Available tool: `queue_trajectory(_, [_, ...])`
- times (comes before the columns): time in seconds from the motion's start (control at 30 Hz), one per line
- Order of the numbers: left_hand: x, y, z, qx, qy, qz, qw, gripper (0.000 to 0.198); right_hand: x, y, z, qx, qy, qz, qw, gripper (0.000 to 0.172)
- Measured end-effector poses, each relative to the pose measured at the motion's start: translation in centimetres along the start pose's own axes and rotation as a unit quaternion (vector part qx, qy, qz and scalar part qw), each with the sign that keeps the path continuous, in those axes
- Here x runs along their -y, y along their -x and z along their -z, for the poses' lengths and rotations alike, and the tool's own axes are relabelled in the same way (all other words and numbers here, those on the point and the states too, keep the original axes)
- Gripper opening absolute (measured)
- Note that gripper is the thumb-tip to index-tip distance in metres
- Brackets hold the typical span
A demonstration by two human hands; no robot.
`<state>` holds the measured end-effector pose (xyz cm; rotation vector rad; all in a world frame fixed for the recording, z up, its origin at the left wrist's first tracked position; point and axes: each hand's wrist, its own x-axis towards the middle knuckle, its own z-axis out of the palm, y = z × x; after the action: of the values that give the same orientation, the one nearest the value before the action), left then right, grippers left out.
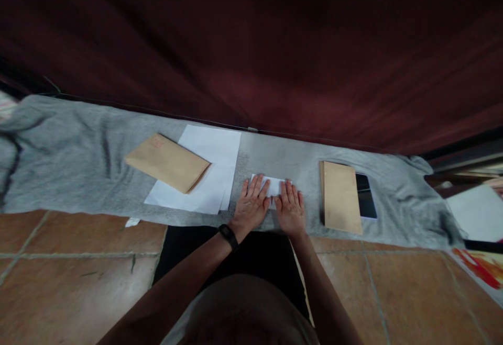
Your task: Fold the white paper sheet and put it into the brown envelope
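Both my hands lie flat, fingers stretched out, on a small folded white paper (273, 184) on a grey cloth (70, 162). My left hand (251, 202), with a black band on its wrist, covers the paper's left part. My right hand (291, 206) presses its right part. Only the paper's far edge shows between and beyond the fingers.
To the left lies a stack of white sheets (220, 151) with brown envelopes (167, 163) on top. To the right sits another stack of brown envelopes (341, 196) beside a dark phone (365, 196). A dark red curtain (275, 46) hangs behind. Brown floor tiles (58, 266) lie in front.
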<state>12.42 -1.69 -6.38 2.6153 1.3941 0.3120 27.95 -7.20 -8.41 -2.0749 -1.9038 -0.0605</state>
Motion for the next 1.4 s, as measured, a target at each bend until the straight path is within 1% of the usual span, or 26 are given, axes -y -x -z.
queue_trajectory(0.2, [0.3, 0.4, 0.4, 0.002, -0.006, 0.013, 1.000, 0.063, -0.9, 0.4, 0.0, -0.029, 0.000, -0.009, 1.000, 0.057])
queue_trajectory(0.53, [1.3, 2.1, 0.5, -0.024, -0.008, 0.040, 0.999, 0.060, -1.8, 0.9, 0.7, -0.014, 0.016, -0.040, 0.999, 0.054])
queue_trajectory(0.63, [1.4, 2.4, 0.8, -0.035, -0.014, 0.061, 0.997, 0.060, -1.9, 1.0, 0.7, -0.019, 0.015, -0.045, 0.999, 0.053])
queue_trajectory(0.7, [0.8, 2.4, 1.0, -0.046, -0.018, 0.065, 0.997, 0.059, -2.0, 1.0, 0.7, -0.019, 0.017, -0.044, 0.999, 0.053])
queue_trajectory(0.73, [0.3, 2.2, 1.1, -0.048, -0.018, 0.055, 0.997, 0.059, -2.0, 1.0, 0.7, -0.017, 0.018, -0.044, 0.999, 0.053])
queue_trajectory(0.8, [-0.9, 1.9, 1.1, -0.040, -0.012, 0.012, 0.999, 0.059, -1.9, 1.0, 0.7, -0.011, 0.024, -0.045, 0.999, 0.053])
queue_trajectory(0.9, [-2.9, 1.2, 0.3, -0.019, 0.002, -0.055, 0.998, 0.058, -1.9, 0.9, 0.9, 0.008, 0.036, -0.049, 0.998, 0.053])
queue_trajectory(1.0, [-3.8, 0.7, -0.7, -0.011, 0.006, -0.069, 0.998, 0.057, -1.8, 0.9, 1.0, 0.022, 0.041, -0.051, 0.998, 0.054])
queue_trajectory(1.1, [-3.3, 0.4, -1.1, -0.013, 0.000, -0.055, 0.998, 0.057, -1.8, 0.9, 0.9, 0.019, 0.037, -0.052, 0.998, 0.054])
queue_trajectory(1.27, [-1.4, 0.3, -0.4, -0.022, -0.020, -0.039, 0.999, 0.058, -2.0, 1.1, 0.7, 0.003, 0.022, -0.053, 0.998, 0.054])
queue_trajectory(1.4, [-0.9, 0.3, -0.2, -0.027, -0.021, -0.028, 0.999, 0.059, -1.8, 0.8, 0.9, -0.006, 0.003, -0.056, 0.998, 0.054])
